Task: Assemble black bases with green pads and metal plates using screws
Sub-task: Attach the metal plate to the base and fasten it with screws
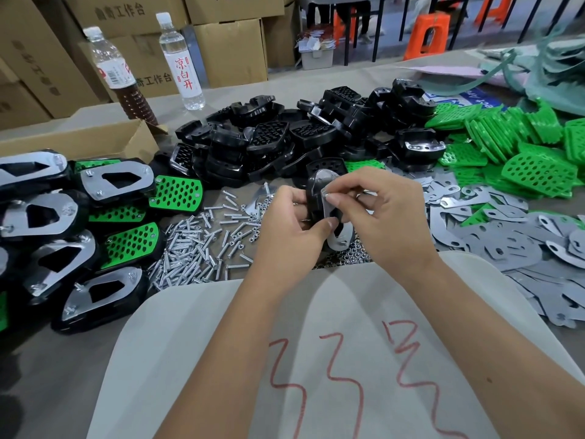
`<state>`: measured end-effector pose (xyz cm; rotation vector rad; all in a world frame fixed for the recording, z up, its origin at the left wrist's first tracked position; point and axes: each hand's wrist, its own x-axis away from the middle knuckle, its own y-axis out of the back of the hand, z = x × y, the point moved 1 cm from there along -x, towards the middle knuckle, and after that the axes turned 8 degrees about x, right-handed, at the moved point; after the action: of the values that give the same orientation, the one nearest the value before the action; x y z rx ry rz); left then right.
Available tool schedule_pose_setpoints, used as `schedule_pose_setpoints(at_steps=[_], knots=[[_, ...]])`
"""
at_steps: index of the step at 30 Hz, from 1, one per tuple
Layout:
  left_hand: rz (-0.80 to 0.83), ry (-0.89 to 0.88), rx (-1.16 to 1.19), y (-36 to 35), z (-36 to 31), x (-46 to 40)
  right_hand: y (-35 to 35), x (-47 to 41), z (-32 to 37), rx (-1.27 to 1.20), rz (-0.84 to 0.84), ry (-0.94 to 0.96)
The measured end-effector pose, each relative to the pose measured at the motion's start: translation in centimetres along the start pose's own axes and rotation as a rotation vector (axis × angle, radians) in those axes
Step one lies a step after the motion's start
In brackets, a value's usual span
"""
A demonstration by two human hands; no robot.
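Both my hands hold one black base point(316, 198) with a metal plate point(340, 237) laid on it, tilted upright above the table's near middle. My left hand point(291, 229) grips the base from the left, thumb on the plate. My right hand point(376, 210) pinches the plate's top edge with thumb and forefinger. Loose screws point(196, 242) lie spread left of my hands, and small nuts point(345, 258) lie under them. Black bases point(285, 141) are heaped behind, green pads point(519, 144) at the right, flat metal plates point(512, 236) at the right front.
Finished assemblies point(79, 229) with green pads and metal plates crowd the left side. An open cardboard box point(79, 137) and two bottles point(180, 58) stand at the back left. Cartons are stacked behind the table. Orange stools point(427, 36) stand far back.
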<state>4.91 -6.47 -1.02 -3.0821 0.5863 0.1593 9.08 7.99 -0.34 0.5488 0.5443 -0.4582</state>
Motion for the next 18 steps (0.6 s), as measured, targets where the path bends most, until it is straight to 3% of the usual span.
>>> schedule_pose_setpoints(at_steps=[4, 18], knots=[[-0.008, 0.015, 0.029, -0.22, -0.15, 0.09, -0.14, 0.04, 0.05, -0.074, -0.011, -0.055], [-0.125, -0.065, -0.013, -0.10, -0.43, 0.31, 0.08, 0.14, -0.04, 0.052, -0.018, 0.025]])
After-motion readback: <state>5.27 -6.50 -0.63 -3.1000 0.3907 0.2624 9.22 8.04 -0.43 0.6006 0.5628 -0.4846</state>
